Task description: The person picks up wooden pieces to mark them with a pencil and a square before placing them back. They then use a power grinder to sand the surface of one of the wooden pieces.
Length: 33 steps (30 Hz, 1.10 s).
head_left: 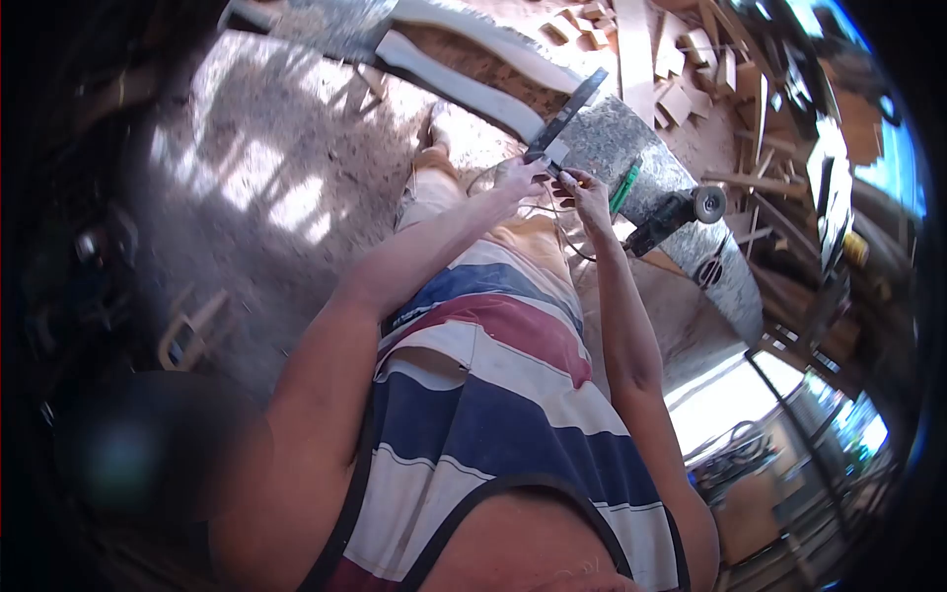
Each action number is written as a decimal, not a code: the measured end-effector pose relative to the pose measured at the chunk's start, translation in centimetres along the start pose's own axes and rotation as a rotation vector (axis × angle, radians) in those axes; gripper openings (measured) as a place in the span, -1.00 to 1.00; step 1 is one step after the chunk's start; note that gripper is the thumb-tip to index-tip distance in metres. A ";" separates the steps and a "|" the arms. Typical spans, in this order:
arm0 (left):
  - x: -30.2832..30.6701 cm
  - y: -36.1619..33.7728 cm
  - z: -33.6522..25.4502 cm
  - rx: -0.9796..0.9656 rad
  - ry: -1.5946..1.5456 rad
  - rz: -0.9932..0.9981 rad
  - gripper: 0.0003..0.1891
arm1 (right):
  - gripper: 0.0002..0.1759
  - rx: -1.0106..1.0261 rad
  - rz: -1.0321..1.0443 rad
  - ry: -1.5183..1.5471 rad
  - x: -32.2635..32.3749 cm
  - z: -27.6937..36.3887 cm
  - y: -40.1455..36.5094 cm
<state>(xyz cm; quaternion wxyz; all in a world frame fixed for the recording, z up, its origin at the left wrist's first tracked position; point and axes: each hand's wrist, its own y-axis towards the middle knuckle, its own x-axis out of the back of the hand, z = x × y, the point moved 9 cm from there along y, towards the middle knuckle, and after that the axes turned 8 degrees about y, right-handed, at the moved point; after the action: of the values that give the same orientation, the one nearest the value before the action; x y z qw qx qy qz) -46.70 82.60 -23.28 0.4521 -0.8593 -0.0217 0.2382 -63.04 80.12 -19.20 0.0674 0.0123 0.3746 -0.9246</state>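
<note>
Both hands are close together at the near edge of a grey worktable (pixel 602 133). My left hand (pixel 525 178) has its fingers closed at the lower end of a long dark bar (pixel 572 111), beside a small pale block (pixel 556 152); what it grips is too small to tell. Just to its right, my right hand (pixel 589 195) pinches something small and whitish near the fingertips, also unclear. A thin dark cable hangs below the hands. On the table to the right lie a green tool (pixel 625 187) and a dark angle grinder (pixel 661 225) with a round disc.
Curved wooden pieces (pixel 464 84) lie on the bench at the upper left of the hands. Wood offcuts (pixel 681 94) are piled beyond the table. A small wooden frame (pixel 192 331) stands on the dusty floor at the left. My leg and foot show below the bench.
</note>
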 end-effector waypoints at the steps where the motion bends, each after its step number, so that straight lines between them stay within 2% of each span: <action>1: -0.3 -0.1 0.0 -0.050 -0.014 -0.055 -0.73 | -0.61 -0.002 0.020 -0.042 -0.1 0.6 0.4; 4: -0.5 -1.1 -1.0 -0.154 0.001 -0.261 -0.78 | -0.52 0.010 -0.007 -0.141 0.7 1.6 0.3; 10: -0.8 -2.8 -1.8 -0.193 -0.020 -0.344 -0.74 | -0.40 0.299 0.012 -0.413 1.1 5.4 2.1; 14: -0.3 -2.6 -1.4 -0.221 -0.084 -0.384 -0.76 | -0.49 0.240 0.075 -0.485 0.1 5.2 4.4; 17: -0.3 -2.5 -1.3 -0.204 -0.014 -0.406 -0.77 | -0.52 0.232 0.069 -0.540 -1.1 6.1 4.6; 21: -0.1 -0.6 -0.3 -0.261 -0.036 -0.430 -0.76 | -0.54 0.315 0.129 -0.481 -1.0 6.0 5.6; 24: -0.5 -0.5 0.3 -0.215 -0.134 -0.447 -0.76 | -0.55 0.259 0.125 -0.544 -1.0 6.2 5.4; 27: -0.6 -1.1 -0.1 -0.205 -0.112 -0.455 -0.77 | -0.60 0.184 0.110 -0.458 -1.5 6.5 4.8; 30: -1.0 -1.1 0.3 -0.200 -0.177 -0.448 -0.77 | -0.55 0.161 0.142 -0.629 -2.3 7.4 4.2; 33: -0.9 -0.2 0.8 -0.223 -0.091 -0.526 -0.78 | -0.46 0.322 0.025 -0.972 -1.5 9.3 4.4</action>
<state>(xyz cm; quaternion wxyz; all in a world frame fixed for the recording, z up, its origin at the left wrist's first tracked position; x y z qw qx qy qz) -47.82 83.12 -23.20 0.3996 -0.8570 -0.2902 0.1473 -60.73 70.71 -15.49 0.2420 -0.4046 0.1525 -0.8686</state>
